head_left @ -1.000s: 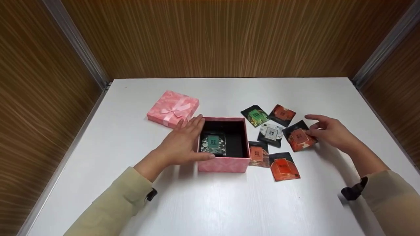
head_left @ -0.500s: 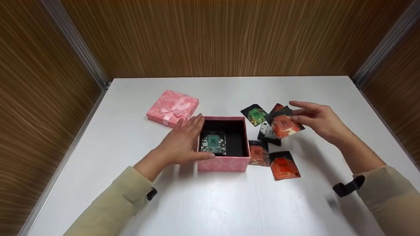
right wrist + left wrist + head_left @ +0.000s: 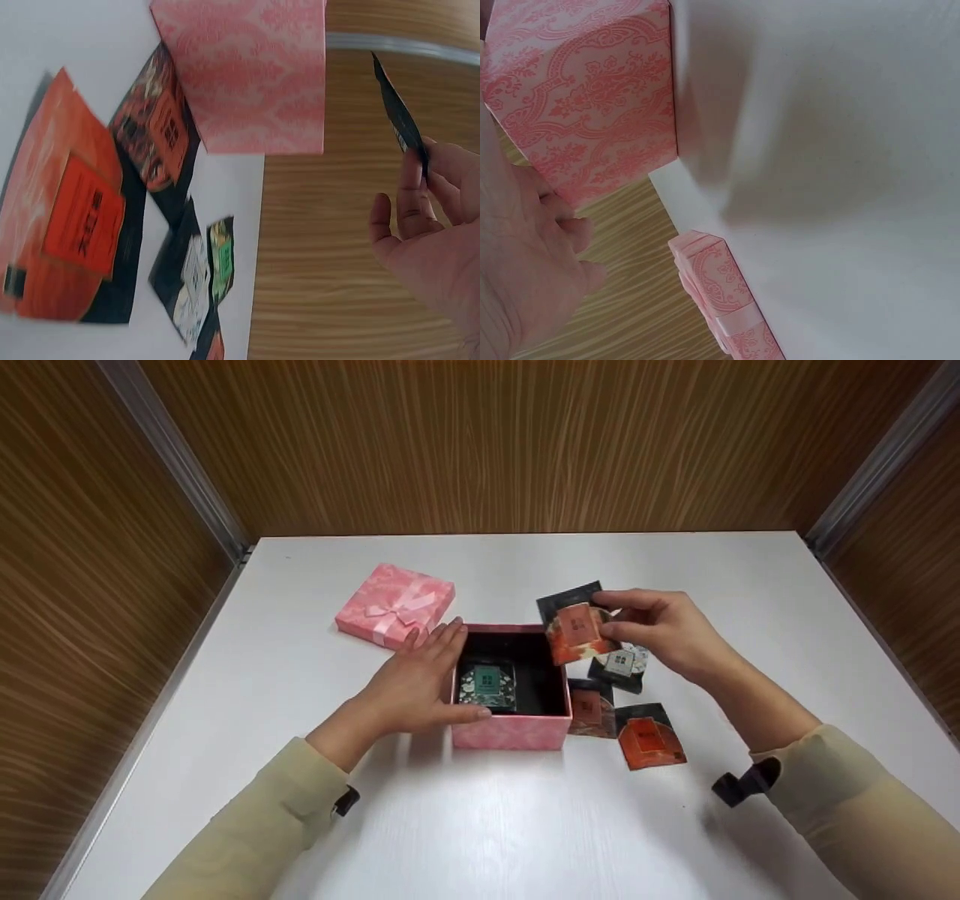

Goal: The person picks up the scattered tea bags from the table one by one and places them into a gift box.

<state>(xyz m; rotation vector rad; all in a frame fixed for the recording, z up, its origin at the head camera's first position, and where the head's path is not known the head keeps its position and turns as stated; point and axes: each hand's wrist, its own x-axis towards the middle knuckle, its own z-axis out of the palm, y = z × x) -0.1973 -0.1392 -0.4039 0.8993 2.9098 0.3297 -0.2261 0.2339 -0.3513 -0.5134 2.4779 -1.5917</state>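
My right hand (image 3: pixel 675 634) pinches a flat black and orange-red sachet (image 3: pixel 576 624) at its right edge, between thumb and fingers. The sachet is raised and tilted, overlapping the back right corner of an uncovered pink box (image 3: pixel 510 733) in the head view. Seen edge-on in the right wrist view, the sachet (image 3: pixel 401 120) stands above the fingertips. My left hand (image 3: pixel 409 690) rests along the box's left side, fingers straight toward the back corner and thumb on the front rim. Inside the black-lined box, a sachet with a green label (image 3: pixel 487 684) lies at the left.
A pink lid with a bow (image 3: pixel 397 604) lies behind the left hand. Right of the box are a white-patterned sachet (image 3: pixel 621 666), a brownish-orange sachet (image 3: pixel 592 709) against its side, and a bright orange sachet (image 3: pixel 651 739). A green sachet (image 3: pixel 223 259) shows in the right wrist view.
My right hand has picked up the orange-red sachet from the right of the group and carried it left to the box's back right corner. The left hand and box have stayed put.
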